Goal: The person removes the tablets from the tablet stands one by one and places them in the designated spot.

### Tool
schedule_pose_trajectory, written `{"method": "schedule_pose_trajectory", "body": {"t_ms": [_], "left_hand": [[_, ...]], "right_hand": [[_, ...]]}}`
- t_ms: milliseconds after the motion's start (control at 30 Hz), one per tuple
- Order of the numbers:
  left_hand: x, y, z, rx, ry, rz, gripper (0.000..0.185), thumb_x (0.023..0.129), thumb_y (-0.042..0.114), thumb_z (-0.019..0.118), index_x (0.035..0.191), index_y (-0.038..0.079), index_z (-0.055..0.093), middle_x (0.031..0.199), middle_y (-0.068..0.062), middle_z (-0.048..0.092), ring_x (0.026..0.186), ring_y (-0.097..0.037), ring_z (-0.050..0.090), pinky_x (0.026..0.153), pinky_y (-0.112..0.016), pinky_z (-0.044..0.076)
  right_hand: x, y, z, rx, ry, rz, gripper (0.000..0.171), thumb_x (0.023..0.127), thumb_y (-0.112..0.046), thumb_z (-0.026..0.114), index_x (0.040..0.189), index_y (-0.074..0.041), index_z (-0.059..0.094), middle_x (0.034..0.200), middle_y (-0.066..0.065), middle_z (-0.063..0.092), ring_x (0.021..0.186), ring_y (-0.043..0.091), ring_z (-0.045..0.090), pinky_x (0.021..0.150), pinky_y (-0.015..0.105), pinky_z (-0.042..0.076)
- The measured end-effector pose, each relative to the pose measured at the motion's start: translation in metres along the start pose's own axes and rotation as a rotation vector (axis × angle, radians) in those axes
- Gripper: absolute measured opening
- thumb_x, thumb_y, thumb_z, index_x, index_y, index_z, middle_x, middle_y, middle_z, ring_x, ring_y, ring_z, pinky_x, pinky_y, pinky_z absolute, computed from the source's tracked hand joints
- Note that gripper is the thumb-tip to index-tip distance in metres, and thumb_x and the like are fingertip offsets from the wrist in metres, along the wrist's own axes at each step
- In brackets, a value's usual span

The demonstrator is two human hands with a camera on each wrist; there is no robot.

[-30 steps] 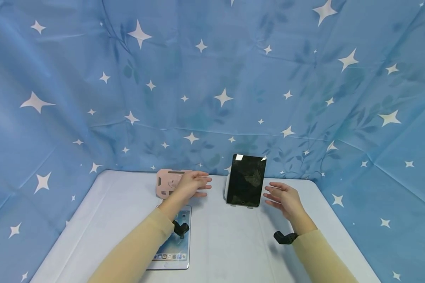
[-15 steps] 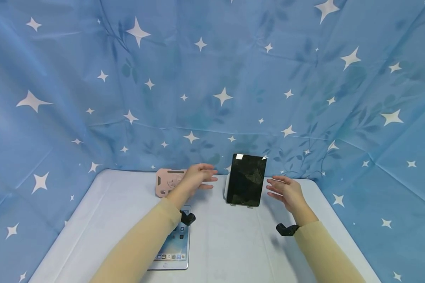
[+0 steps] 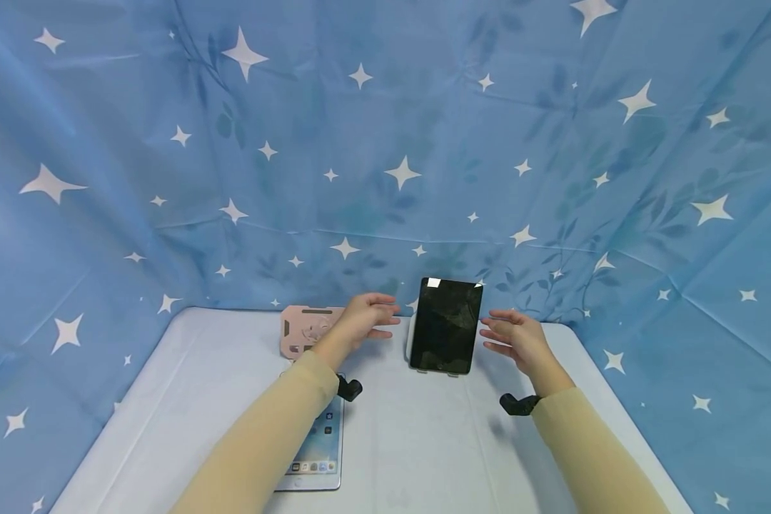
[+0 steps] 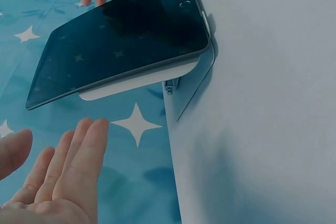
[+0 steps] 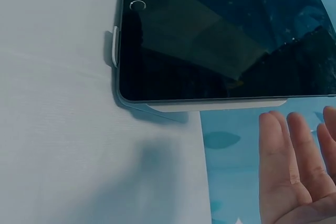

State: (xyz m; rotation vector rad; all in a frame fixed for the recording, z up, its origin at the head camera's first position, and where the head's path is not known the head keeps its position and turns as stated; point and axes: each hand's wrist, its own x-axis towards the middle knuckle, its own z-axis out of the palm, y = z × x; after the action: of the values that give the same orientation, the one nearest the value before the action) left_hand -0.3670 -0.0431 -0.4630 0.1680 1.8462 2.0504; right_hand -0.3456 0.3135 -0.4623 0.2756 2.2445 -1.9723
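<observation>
A black tablet [image 3: 446, 328] with a dark screen leans upright on a white stand [image 4: 142, 80] toward the back of the table. Small lips of the stand catch its lower edge, where the round home button shows in both wrist views. To the left of the tablet is my left hand [image 3: 366, 319], fingers extended toward it and a gap between. On the other side my right hand [image 3: 519, 339] is held near the tablet's right edge, fingers likewise extended and holding nothing. In the left wrist view, fingertips of the right hand show beyond the tablet's far edge.
A white-framed tablet [image 3: 318, 450] with a lit home screen lies flat, partly under my left forearm. Behind it a pink case [image 3: 295, 332] is partly covered by my left hand. The white table [image 3: 411, 442] ends at a blue star-patterned curtain [image 3: 385, 143].
My left hand has moved right and slightly back, closer to the black tablet. My right hand has shifted slightly up and back. The black tablet stays in place.
</observation>
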Motion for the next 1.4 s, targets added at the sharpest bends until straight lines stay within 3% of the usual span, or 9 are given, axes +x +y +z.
{"method": "schedule_pose_trajectory", "body": {"t_ms": [167, 400, 633, 833, 1167, 1400], "left_hand": [[0.005, -0.001, 0.004, 0.004, 0.012, 0.014, 0.053, 0.109, 0.008, 0.058, 0.160, 0.004, 0.047, 0.157, -0.016, 0.061, 0.137, -0.034, 0.067, 0.103, -0.048, 0.064], [0.015, 0.003, 0.019, -0.005, 0.009, 0.044, 0.054, 0.108, 0.008, 0.063, 0.160, 0.003, 0.048, 0.159, -0.015, 0.059, 0.144, -0.034, 0.061, 0.111, -0.049, 0.059], [0.022, 0.004, 0.030, 0.008, 0.043, 0.065, 0.049, 0.109, 0.005, 0.060, 0.157, 0.002, 0.052, 0.154, -0.014, 0.063, 0.143, -0.034, 0.062, 0.115, -0.051, 0.056], [0.029, 0.003, 0.037, 0.030, 0.082, 0.084, 0.047, 0.107, 0.003, 0.062, 0.154, 0.000, 0.055, 0.152, -0.015, 0.065, 0.142, -0.033, 0.062, 0.117, -0.048, 0.055], [0.031, 0.005, 0.044, 0.072, 0.113, 0.140, 0.043, 0.105, 0.003, 0.065, 0.147, 0.007, 0.064, 0.145, -0.015, 0.069, 0.136, -0.031, 0.066, 0.115, -0.044, 0.057], [0.031, 0.005, 0.049, 0.062, 0.138, 0.170, 0.038, 0.102, 0.003, 0.070, 0.140, 0.008, 0.070, 0.133, -0.016, 0.073, 0.123, -0.029, 0.072, 0.103, -0.037, 0.064]], "right_hand": [[0.003, -0.006, 0.002, 0.005, -0.002, 0.001, 0.054, 0.109, -0.020, 0.065, 0.157, -0.004, 0.046, 0.161, 0.019, 0.055, 0.122, 0.023, 0.076, 0.098, 0.037, 0.066], [0.010, -0.015, 0.009, 0.060, 0.015, 0.011, 0.056, 0.109, -0.017, 0.065, 0.159, -0.003, 0.045, 0.162, 0.017, 0.055, 0.109, 0.013, 0.077, 0.102, 0.038, 0.065], [0.015, -0.022, 0.015, 0.066, 0.054, 0.012, 0.050, 0.108, -0.015, 0.065, 0.155, -0.003, 0.052, 0.131, 0.003, 0.066, 0.104, 0.013, 0.074, 0.104, 0.039, 0.064], [0.017, -0.025, 0.019, 0.064, 0.071, -0.001, 0.045, 0.108, -0.012, 0.064, 0.150, -0.002, 0.055, 0.109, -0.006, 0.071, 0.097, 0.011, 0.076, 0.097, 0.034, 0.066], [0.018, -0.025, 0.021, 0.102, 0.076, -0.011, 0.041, 0.107, -0.007, 0.064, 0.146, -0.003, 0.056, 0.094, -0.010, 0.074, 0.089, 0.010, 0.076, 0.092, 0.033, 0.068], [0.015, -0.025, 0.020, 0.116, 0.078, -0.028, 0.029, 0.103, -0.006, 0.070, 0.132, -0.007, 0.064, 0.090, -0.010, 0.074, 0.084, 0.010, 0.074, 0.083, 0.031, 0.068]]}}
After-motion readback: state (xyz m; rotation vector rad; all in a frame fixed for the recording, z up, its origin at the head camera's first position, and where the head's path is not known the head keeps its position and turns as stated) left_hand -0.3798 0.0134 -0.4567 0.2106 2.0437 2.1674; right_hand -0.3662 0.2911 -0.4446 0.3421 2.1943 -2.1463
